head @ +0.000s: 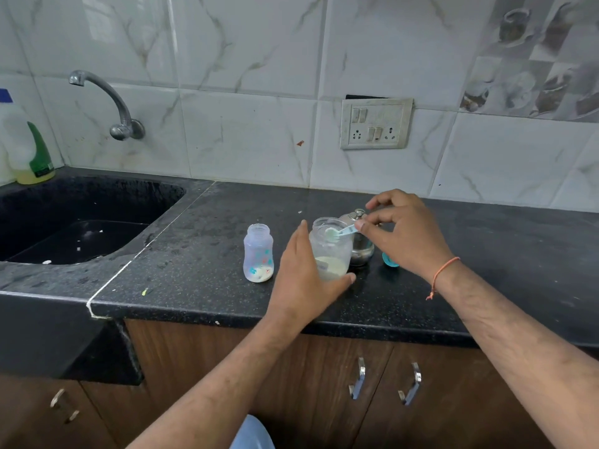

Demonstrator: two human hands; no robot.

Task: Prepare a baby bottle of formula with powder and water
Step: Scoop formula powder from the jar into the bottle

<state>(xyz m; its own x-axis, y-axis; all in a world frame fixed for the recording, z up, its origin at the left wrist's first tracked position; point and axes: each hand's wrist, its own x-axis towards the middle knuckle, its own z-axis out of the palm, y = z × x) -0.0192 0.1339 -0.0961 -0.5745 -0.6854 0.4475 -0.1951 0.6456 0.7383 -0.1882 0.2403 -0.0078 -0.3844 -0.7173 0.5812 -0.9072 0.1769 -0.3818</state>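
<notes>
The right hand [402, 231] pinches the handle of a small blue scoop [340, 232] between thumb and forefinger, its other fingers curled loosely above. The scoop's long axis runs nearly level, out leftward from the fingertips, and its bowl, heaped with pale powder, sits at the mouth of the clear powder jar [330, 249]. The left hand [304, 280] steadies that jar from its near-left side, fingers straight against the wall and thumb hooked round the base.

The coming move turns on one thing: the baby bottle [258, 252] stands upright and uncapped further left, beyond the left hand, apart from the jar. So the loaded scoop has to travel leftward over the left hand's fingers to reach the bottle's narrow neck, and I judge it should stay level on the way. A little powder already lies in the bottle's bottom. The left hand is the nearer to the bottle; the right carries the load.

Just behind the jar, under the right hand's fingers, stands a steel lidded pot [359, 244], and below the right palm lies a teal cap [389, 260].

All rest on a black speckled bench [201, 254] with a sink [81, 222] far left, a tap [107, 102] on the marbled tile wall, and a socket plate [376, 123] behind
</notes>
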